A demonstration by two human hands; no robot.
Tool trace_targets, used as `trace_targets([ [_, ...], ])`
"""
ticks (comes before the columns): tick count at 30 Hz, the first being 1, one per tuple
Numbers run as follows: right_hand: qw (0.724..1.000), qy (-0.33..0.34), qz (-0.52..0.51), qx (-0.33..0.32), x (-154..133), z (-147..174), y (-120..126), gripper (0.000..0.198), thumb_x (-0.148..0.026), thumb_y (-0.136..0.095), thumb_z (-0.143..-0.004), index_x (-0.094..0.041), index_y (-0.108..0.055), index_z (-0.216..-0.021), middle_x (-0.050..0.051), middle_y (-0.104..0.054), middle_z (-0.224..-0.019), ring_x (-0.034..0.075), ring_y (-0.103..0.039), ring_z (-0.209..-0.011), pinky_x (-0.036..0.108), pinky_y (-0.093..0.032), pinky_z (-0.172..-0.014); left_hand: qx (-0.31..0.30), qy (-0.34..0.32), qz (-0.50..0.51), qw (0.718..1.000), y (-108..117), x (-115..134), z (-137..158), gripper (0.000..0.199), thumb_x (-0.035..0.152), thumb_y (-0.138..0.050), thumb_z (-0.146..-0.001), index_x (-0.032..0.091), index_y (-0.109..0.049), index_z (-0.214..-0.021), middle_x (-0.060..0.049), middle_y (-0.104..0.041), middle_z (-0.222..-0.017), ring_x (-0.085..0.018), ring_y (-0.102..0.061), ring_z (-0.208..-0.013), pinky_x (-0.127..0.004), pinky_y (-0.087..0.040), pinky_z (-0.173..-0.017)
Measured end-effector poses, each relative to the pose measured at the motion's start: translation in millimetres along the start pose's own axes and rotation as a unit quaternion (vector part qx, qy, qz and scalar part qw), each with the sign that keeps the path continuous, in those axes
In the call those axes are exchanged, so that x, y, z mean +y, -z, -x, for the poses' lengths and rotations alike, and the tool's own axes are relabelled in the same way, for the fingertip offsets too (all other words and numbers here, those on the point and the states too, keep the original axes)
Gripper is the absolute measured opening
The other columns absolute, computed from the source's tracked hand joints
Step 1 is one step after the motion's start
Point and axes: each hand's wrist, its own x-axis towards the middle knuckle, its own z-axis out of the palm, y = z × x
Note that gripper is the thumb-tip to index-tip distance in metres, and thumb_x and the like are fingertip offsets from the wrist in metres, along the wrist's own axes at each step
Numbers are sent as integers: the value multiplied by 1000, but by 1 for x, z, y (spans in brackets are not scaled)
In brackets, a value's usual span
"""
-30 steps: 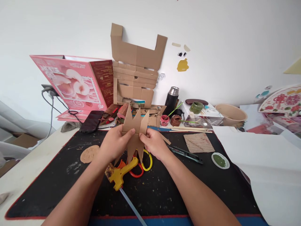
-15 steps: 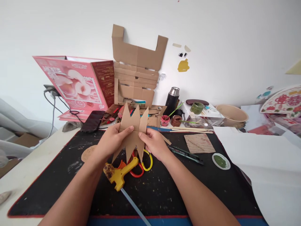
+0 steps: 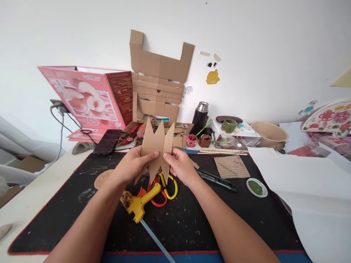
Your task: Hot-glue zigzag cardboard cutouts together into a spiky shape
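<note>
Both hands hold a brown cardboard piece (image 3: 154, 141) with zigzag points along its top and bottom edges, raised above the black mat. My left hand (image 3: 134, 163) pinches its left side, thumb laid across the front. On the right side my right hand (image 3: 179, 164) grips it between thumb and fingers, the thumb near a vertical crease. Below the cardboard lie a yellow glue gun (image 3: 138, 204) with a long glue stick in it and scissors (image 3: 172, 188) with red and yellow handles, their blades hidden. A round cardboard disc (image 3: 102, 179) is partly behind my left wrist.
Right of my hands lie a dark green utility knife (image 3: 218, 180), a corrugated cardboard square (image 3: 231, 167) and a lid of green paint (image 3: 257, 187). Along the back stand a black thermos (image 3: 200, 118), paint jars (image 3: 205, 141) and a pink box (image 3: 90, 98). White paper (image 3: 307, 193) covers the right side.
The cardboard piece has tilted slightly, its lower points drawn up a little and its top edge shifted right. Both hands keep their hold on it.
</note>
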Motion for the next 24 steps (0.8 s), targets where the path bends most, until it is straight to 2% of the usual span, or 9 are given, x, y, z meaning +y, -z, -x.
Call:
trace_targets([
  [9, 999, 0, 29, -17, 4, -1, 1, 25, -45, -76, -85, -24, -62, -87, -11, -39, -51, 11, -37, -43, 22, -27, -44, 12, -25, -72, 997, 6, -3, 2, 63, 64, -84, -74, 16, -72, -111, -10, -83, -101, -28, -77, -85, -34, -58, -72],
  [12, 999, -2, 30, -27, 2, -1, 1, 27, -46, -76, -84, -23, -62, -88, -12, -38, -50, 9, -34, -41, 22, -25, -43, 20, -27, -95, 995, 6, 1, 4, 59, 64, -84, -73, 17, -74, -107, -9, -83, -96, -27, -76, -82, -32, -57, -69],
  [16, 999, -2, 20, -34, -1, 0, 1, 27, -46, -76, -82, -23, -63, -89, -11, -43, -53, 8, -32, -41, 22, -23, -42, 11, -28, -75, 997, 0, 6, 8, 57, 64, -83, -72, 18, -74, -104, -8, -83, -91, -30, -77, -82, -35, -59, -70],
  [19, 999, 6, 28, -23, 3, -2, 1, 23, -42, -75, -82, -22, -62, -85, -10, -45, -54, 9, -36, -44, 22, -24, -44, 48, -59, -171, 982, -7, 8, 10, 47, 62, -73, -78, 19, -74, -95, -10, -83, -91, -32, -76, -83, -37, -57, -69],
  [22, 998, 25, 63, 5, 8, -4, 1, 19, -37, -74, -81, -21, -64, -84, -8, -52, -58, 11, -41, -50, 22, -27, -46, 98, -90, -305, 943, -12, 7, 10, 37, 56, -65, -83, 20, -72, -81, -9, -81, -84, -33, -74, -81, -38, -53, -70],
  [24, 998, 18, 56, 14, 8, -4, 1, 20, -38, -74, -82, -21, -66, -89, -8, -53, -59, 11, -42, -50, 22, -28, -46, 86, -81, -274, 955, -12, 6, 8, 39, 58, -66, -82, 20, -73, -86, -9, -81, -85, -33, -75, -82, -38, -54, -71],
])
